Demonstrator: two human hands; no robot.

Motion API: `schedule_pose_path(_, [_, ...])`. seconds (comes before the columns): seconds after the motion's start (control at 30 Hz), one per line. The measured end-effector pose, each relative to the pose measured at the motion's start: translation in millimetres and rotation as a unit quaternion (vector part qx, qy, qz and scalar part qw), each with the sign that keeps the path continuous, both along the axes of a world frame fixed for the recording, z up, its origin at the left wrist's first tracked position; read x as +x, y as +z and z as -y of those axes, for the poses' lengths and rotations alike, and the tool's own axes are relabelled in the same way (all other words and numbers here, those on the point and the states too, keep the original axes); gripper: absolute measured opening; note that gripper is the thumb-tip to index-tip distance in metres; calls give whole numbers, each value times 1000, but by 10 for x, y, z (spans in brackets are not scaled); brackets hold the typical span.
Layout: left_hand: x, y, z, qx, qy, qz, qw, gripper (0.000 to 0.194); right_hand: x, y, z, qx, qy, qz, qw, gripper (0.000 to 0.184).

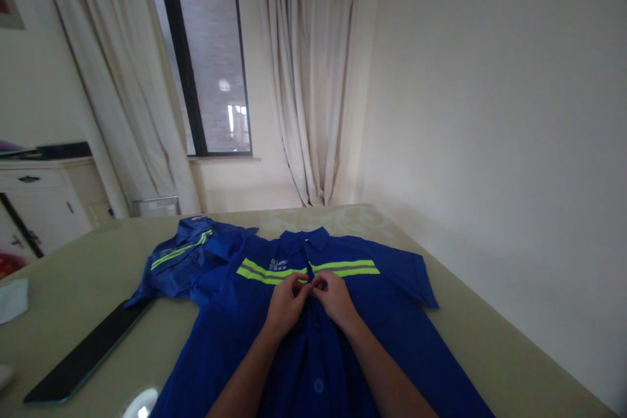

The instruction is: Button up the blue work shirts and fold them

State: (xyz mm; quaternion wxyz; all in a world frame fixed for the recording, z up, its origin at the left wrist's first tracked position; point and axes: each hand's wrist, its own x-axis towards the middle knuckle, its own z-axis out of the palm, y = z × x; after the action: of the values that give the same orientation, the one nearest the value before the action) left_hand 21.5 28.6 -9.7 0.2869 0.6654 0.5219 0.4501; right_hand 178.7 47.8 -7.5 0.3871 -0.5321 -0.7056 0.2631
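A blue short-sleeved work shirt [386, 287] with yellow-green reflective stripes lies flat and face up on the table [490, 339], collar away from me. My left hand [287, 305] and my right hand [334, 297] meet at the shirt's front placket just below the stripes. Both hands have their fingers pinched on the placket near a button. A blue button [318, 386] shows lower down the front. A second blue shirt [189, 258] of the same kind lies crumpled to the left, partly under the first.
A long flat black object [88, 356] lies on the table at the left. A pale cloth [12, 300] sits at the left edge. Behind stand a white cabinet [39, 202], a curtained window [210, 65] and a wall at the right.
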Motion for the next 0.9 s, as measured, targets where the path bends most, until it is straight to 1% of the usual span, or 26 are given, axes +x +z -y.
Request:
schedule_pose_path(0.1, [1,-14,-26,-2,-3,16,1000,19,5,7,-4,8,8,-5,1000,7])
schedule_pose_path(0.2, [-6,-33,-62,3,-7,23,1000,19,16,11,-6,11,12,-38,999,8])
schedule_pose_path(0.3, [-17,-38,-79,12,-14,21,1000,21,20,7,-16,4,9,-68,998,7])
schedule_pose_path(0.4, [-24,-32,-72,22,-24,16,999,24,21,-9,-37,3,1,-78,997,6])
schedule_pose_path(0.53, [-23,-23,-44,29,-30,5,999,24,28,-47,-70,-17,11,-83,996,4])
schedule_pose_path(0.67, [-7,-12,-12,14,-38,-15,999,22,38,-88,-98,-47,15,-81,996,5])
schedule_pose_path(0.9, [3,39,-28,-6,-20,-63,998,25,30,-125,-132,-63,2,-92,994,4])
